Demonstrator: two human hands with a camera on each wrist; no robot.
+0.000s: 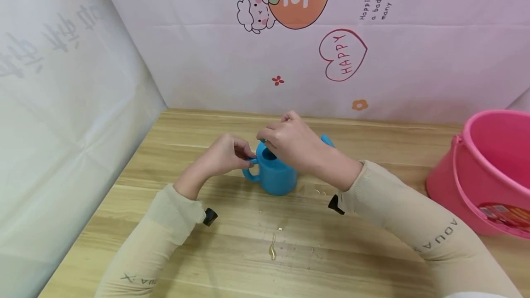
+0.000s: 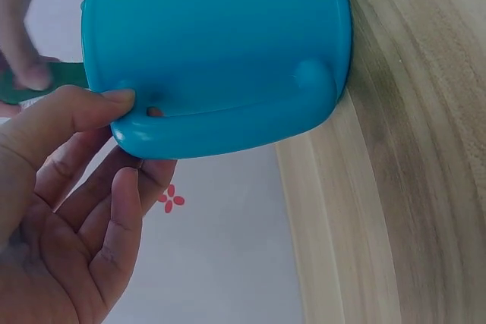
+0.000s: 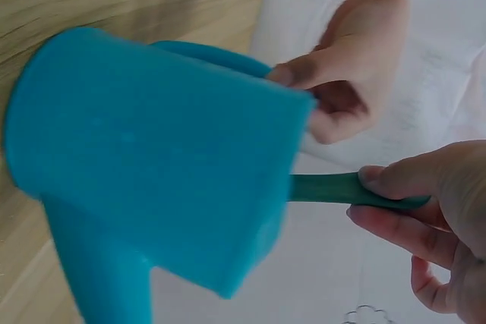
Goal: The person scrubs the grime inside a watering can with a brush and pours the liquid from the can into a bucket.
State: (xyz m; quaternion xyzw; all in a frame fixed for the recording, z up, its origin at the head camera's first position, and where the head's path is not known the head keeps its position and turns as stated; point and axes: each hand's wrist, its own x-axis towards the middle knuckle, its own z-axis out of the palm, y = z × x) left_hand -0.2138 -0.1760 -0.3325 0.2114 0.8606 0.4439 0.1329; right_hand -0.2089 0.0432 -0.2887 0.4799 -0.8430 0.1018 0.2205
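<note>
A blue watering can (image 1: pixel 276 180) stands upright on the wooden table, its spout (image 3: pixel 106 271) pointing away to the right. My left hand (image 1: pixel 223 153) pinches the upper end of its handle (image 2: pixel 228 136) between thumb and fingers. Above the opening, my right hand (image 1: pixel 296 144) holds a slim green handle (image 3: pixel 326 187) between thumb and fingers. The far end of that green piece is hidden inside the can, so I cannot tell what kind of tool it is.
At the right stands a pink bucket (image 1: pixel 453 174) with a pink carrying handle. Small puddles of water (image 1: pixel 272 247) lie on the tabletop (image 1: pixel 232 261) in front of the can. A white printed cloth (image 1: pixel 207 59) hangs behind the table and another along the left.
</note>
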